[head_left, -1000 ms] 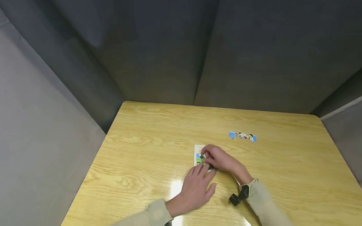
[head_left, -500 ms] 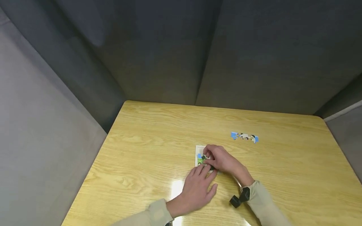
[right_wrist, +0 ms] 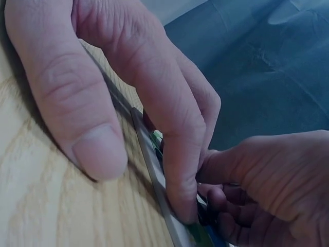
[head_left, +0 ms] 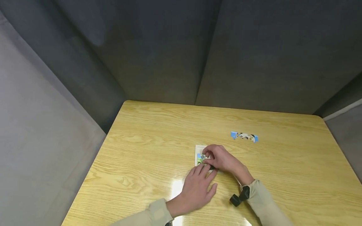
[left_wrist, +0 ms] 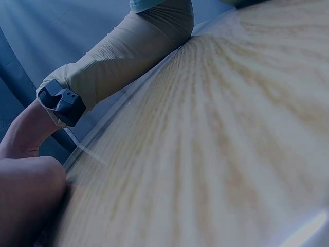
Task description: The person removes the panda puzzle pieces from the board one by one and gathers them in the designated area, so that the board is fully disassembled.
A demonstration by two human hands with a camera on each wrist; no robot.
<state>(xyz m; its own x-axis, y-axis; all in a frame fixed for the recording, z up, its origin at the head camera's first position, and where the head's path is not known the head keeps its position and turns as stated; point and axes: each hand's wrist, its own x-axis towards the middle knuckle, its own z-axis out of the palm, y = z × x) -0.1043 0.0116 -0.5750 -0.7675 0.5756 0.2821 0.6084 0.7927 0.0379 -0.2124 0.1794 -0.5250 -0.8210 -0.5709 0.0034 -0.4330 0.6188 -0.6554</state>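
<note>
A small white-rimmed jigsaw puzzle board [head_left: 198,148] with a blue and green picture lies on the wooden table. My left hand [head_left: 196,190] reaches its near edge with fingers stretched out, the fingertips over the board and the thumb spread aside. From the right, my right hand [head_left: 222,159] bends over the board, thumb and index finger pinching a small puzzle piece [head_left: 202,157]. In the right wrist view the left hand [right_wrist: 159,98] fills the foreground, and the right hand [right_wrist: 277,185] has its thumb against its curled fingers. The right hand covers much of the board.
Several loose puzzle pieces [head_left: 244,136] in blue, white and black lie in a row beyond the right hand. A black wrist device [head_left: 239,196] sticks out from the right cuff over the table [head_left: 152,141]. Dark curtains [head_left: 158,62] stand behind the table's far edge.
Both hands stay nearly in place. The piece at my right fingertips looks dark earlier and greyer now, and the blue patch beside it shows differently. The view has shifted slightly.
</note>
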